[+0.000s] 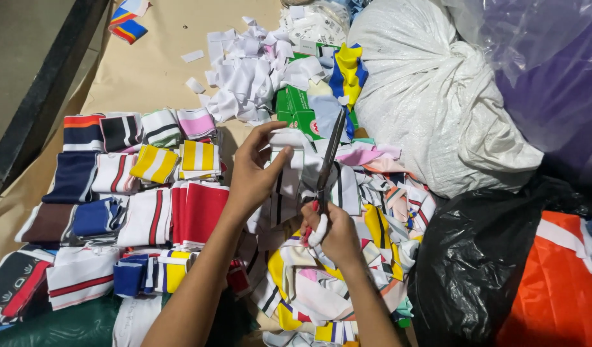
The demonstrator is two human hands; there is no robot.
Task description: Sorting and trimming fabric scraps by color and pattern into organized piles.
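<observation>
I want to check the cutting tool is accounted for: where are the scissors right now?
In the head view, the scissors are at centre, gripped by the right hand, blades pointing up beside the white striped strip that the left hand holds.

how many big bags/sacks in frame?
3. A white woven sack at top centre-right, a clear purple-tinted plastic bag in the top right corner, and a black plastic bag at lower right. More may lie hidden behind them.

Matt knitted cloth strips (199, 156), metal scissors (328, 160), glossy black plastic bag (476, 270), coarse woven white sack (431, 90).
</observation>
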